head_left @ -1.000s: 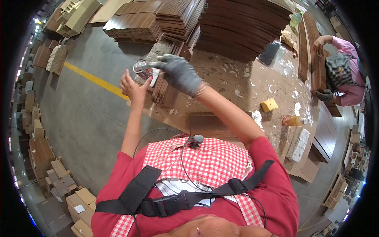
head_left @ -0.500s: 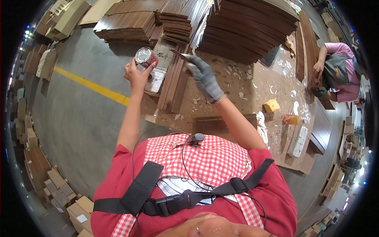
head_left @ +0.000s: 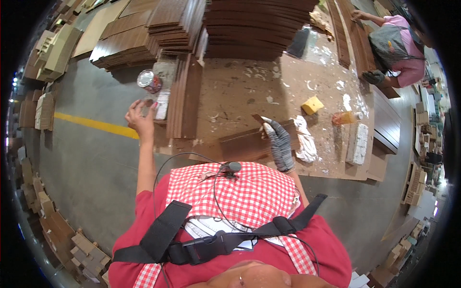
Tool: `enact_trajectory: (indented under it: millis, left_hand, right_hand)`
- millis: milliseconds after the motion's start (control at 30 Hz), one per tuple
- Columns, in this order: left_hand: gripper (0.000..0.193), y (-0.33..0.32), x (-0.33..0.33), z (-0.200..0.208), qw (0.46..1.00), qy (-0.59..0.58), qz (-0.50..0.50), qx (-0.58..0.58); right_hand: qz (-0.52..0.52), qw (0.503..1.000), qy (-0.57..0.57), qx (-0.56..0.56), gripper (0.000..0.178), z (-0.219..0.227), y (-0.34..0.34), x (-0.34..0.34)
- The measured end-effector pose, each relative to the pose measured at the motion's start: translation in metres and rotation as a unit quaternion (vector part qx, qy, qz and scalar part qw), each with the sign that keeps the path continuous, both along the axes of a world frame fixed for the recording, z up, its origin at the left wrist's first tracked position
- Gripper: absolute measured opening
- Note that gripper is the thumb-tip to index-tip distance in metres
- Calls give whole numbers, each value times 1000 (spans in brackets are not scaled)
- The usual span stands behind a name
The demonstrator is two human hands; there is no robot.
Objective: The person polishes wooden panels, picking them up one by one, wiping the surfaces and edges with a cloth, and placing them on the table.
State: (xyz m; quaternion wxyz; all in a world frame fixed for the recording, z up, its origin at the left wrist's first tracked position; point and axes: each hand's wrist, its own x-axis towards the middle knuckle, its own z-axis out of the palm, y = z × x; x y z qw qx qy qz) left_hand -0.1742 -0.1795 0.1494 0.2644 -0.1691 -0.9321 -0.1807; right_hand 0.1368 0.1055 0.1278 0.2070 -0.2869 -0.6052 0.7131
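My bare left hand [head_left: 140, 116] is at the left edge of the work surface, thumb and fingers curled around a small dark round piece [head_left: 148, 104], whose kind I cannot make out. Just beyond it a clear jar with a silvery lid [head_left: 150, 81] stands untouched, reddish contents showing through its side. My right hand [head_left: 279, 144], in a grey knitted glove, grips a thin, dark, flat strip [head_left: 258, 118] that sticks out past the fingertips. That hand is over the right end of a brown board [head_left: 247, 144], next to a crumpled white cloth [head_left: 305, 139].
Several long brown boards [head_left: 185, 96] lie beside a white block [head_left: 162, 104]. Tall stacks of brown panels [head_left: 257, 29] rise at the back. To the right are a yellow sponge [head_left: 312, 105], an orange-tinted bottle [head_left: 346, 117] and a co-worker in pink [head_left: 408, 53] handling boards.
My left hand has let go of the jar and come nearer, onto the small round piece. My right hand has drawn back toward me with the flat strip. The whole view has shifted.
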Motion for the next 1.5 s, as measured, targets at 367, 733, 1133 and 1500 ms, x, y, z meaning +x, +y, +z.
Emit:
enact_trajectory:
  millis: [367,733,1133,1500]
  left_hand:
    - [33,134,172,17,912,-202,-357,16]
    - [33,161,237,7,906,-208,-369,15]
    - [29,184,266,-10,902,-218,-372,4]
    - [33,196,257,-64,843,-305,-415,155]
  right_hand:
    - [90,910,21,404,22,31,20,9]
    - [173,814,-105,544,22,27,39,55]
    - [187,820,-134,524,22,11,59,90]
    - [113,986,-54,110,24,-73,103,111]
